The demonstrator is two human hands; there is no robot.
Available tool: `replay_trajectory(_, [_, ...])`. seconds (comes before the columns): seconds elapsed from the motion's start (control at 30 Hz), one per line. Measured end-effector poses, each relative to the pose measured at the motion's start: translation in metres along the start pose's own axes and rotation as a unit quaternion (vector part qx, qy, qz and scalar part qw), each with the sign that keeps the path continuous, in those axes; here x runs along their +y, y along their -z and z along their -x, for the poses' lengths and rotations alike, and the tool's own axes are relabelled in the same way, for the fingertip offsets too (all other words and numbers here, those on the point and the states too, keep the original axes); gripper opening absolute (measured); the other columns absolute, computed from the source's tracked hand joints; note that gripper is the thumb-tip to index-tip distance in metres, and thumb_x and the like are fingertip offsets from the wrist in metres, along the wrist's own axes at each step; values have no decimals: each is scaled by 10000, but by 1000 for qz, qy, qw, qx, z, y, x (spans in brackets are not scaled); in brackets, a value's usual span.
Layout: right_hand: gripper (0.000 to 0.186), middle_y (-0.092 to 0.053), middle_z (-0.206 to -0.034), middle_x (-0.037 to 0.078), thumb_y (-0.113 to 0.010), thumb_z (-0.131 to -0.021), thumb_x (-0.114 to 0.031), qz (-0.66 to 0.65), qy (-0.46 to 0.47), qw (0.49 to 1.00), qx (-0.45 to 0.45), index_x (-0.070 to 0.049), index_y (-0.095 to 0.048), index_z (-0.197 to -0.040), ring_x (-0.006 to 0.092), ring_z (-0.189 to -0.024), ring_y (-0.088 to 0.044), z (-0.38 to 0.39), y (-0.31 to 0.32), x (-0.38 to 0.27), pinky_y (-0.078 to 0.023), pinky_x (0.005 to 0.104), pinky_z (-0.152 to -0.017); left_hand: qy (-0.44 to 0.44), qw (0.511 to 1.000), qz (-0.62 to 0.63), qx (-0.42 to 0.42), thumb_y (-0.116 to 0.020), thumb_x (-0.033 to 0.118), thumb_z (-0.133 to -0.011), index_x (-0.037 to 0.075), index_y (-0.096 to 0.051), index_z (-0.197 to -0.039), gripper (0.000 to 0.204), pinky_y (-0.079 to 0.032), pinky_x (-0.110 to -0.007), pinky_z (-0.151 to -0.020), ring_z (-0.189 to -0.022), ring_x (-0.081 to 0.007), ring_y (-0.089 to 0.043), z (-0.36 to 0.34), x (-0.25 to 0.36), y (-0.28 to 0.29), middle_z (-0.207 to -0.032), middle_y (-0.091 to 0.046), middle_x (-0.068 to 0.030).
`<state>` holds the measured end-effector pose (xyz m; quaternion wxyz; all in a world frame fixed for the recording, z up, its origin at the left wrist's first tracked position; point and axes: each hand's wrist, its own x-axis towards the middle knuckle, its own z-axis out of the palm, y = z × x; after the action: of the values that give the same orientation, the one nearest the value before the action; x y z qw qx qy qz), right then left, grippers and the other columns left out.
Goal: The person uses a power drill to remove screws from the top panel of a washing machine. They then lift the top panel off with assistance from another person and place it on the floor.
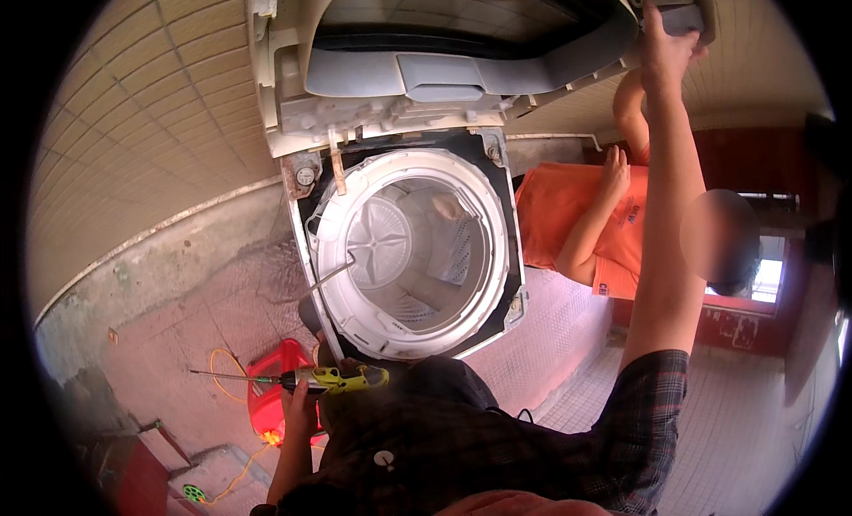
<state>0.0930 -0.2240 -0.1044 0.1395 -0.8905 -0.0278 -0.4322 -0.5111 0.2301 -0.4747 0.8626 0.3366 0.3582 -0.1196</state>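
In front of me stands a top-loading washing machine (404, 338) with its drum (380, 235) exposed. Its top cover (355, 117), with the lid frame, is tilted up at the back. My right hand (667, 55) is raised high and grips that cover's right corner, the fingers partly hidden behind it. Low on the left, my left hand (302, 408) is closed around a yellow-green and black power screwdriver (342, 379), whose long thin bit points left. A thin bent rod (330, 275) crosses the drum's left rim. A brownish strip (337, 165) hangs from the cover.
At the right stands a co-worker in an orange shirt (577, 205), one arm raised beside the cover. A red plastic stool (273, 383) is on the floor at left, near an orange cord (232, 374). A tiled wall (169, 81) rises on the left. A green reel (193, 493) lies lower left.
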Motion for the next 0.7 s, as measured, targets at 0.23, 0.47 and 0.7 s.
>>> replay_trajectory(0.23, [1295, -378, -1487, 379, -727, -702, -722, -49, -35, 998, 22, 208, -231, -1454, 423, -1498, -216, 11, -4, -27, -29, 431, -1246, -30, 999, 2, 12, -629, 219, -975, 44, -481, -1292, 392, -552, -425, -922, -1058, -251, -662, 10, -2, 10, -1173, -642, -124])
replay_trajectory(0.47, [1068, -355, -1524, 326, -713, -849, -583, -110, -4, 994, -29, 168, -276, -1471, 374, -1449, -341, 41, 44, -41, -232, 441, -1204, -89, 995, -31, -43, -596, 204, -990, -6, -531, -1252, 342, -535, -409, -956, -1055, -258, -676, 19, 1, 7, -1158, -666, -136])
replay_trajectory(0.7, [576, -543, -1425, 162, -699, -915, -193, -262, 147, 874, -381, -45, -495, -1433, 321, -1338, -513, 293, 154, -148, -388, 429, -1130, -152, 976, 46, -148, -485, 425, -1031, 36, -529, -1370, 518, -485, -488, -1024, -1180, -318, -624, 42, 10, -35, -1300, -628, -165])
